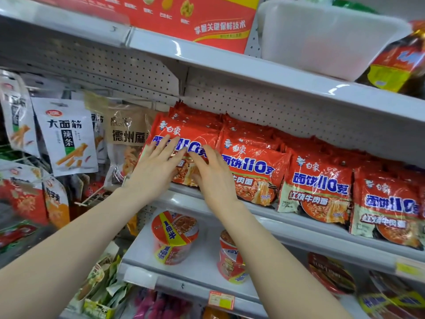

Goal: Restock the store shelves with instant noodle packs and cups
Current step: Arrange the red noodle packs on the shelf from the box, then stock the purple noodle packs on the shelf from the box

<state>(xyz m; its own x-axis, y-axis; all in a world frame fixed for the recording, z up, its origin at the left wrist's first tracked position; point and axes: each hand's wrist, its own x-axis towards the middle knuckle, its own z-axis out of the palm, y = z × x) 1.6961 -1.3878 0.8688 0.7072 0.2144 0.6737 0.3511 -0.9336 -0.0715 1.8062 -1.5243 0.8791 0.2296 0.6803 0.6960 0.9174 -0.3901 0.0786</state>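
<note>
Instant noodle packs [319, 185] in red wrappers stand in upright rows along the middle shelf [299, 223], fronts facing me, with more stacked behind them towards the pegboard back. From my feed, both hands are on the leftmost pack [184, 132] at the shelf's left end. The left hand [156, 166] lies flat on its front near the left edge. The right hand [212, 178] lies flat just beside it, nearer the neighbouring pack. The fingers [171, 143] on both are straight and slightly spread, pressing against the wrapper. Neither hand is curled round anything or grips it. The fingertips of the two hands nearly meet over the blue lettering.

On the lower shelf [200, 270], two noodle cups [173, 238] stand apart from each other, one under each forearm. To the left, snack bags [66, 137] hang from hooks. On the top shelf I can see a red box [207, 19] beside a white tub [322, 40].
</note>
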